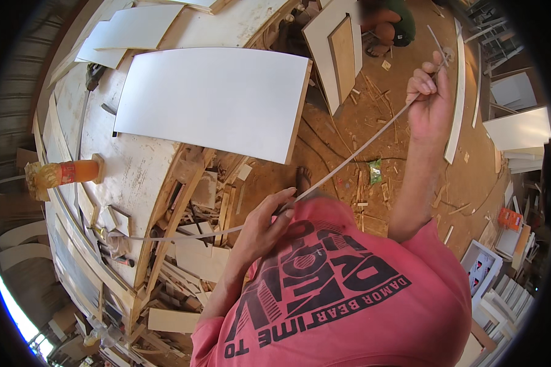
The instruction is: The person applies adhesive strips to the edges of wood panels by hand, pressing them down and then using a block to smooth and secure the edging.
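A long, thin, light-grey flexible strip (361, 150) stretches between my two hands. My right hand (431, 92), raised at the far right, is closed on it, and a short end sticks up past the fingers. My left hand (266, 226), low in front of my red shirt, is closed round the strip. From there the strip (183, 237) runs on left to the workbench (144, 174). A white board (211, 101) with a curved far edge lies on the bench, its right end overhanging. Closest to my left hand are wood offcuts beneath the bench edge.
On the bench stand a bottle with orange contents (76, 172), a dark tool (94, 74) and more white boards (138, 27). Panels (343, 52) lean beyond it. Another person (389, 24) crouches at the far side. Scraps and a cable litter the brown floor (349, 202).
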Tool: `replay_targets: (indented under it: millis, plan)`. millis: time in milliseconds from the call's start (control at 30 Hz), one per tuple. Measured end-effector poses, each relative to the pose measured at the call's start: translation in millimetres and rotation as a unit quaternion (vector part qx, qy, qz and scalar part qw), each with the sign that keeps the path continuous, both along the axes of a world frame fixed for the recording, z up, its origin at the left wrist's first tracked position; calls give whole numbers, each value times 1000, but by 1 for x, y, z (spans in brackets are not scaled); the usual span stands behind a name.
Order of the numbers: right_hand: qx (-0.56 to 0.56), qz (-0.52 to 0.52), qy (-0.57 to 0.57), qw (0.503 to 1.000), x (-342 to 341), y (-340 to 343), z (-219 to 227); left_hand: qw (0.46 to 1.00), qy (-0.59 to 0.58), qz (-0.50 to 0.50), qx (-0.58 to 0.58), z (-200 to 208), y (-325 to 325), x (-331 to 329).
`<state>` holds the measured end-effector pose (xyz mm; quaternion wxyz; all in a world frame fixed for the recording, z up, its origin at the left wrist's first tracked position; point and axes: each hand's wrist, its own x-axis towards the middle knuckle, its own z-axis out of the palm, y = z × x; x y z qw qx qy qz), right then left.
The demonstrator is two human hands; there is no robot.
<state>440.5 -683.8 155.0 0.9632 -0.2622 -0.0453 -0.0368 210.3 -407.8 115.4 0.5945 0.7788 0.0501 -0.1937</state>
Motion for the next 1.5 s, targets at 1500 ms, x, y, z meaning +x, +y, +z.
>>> replay_targets:
  millis: [1500]
  plan:
    - [-580, 728, -149, 334, 1, 115, -136, 417, -178, 729, -513, -177, -127, -9]
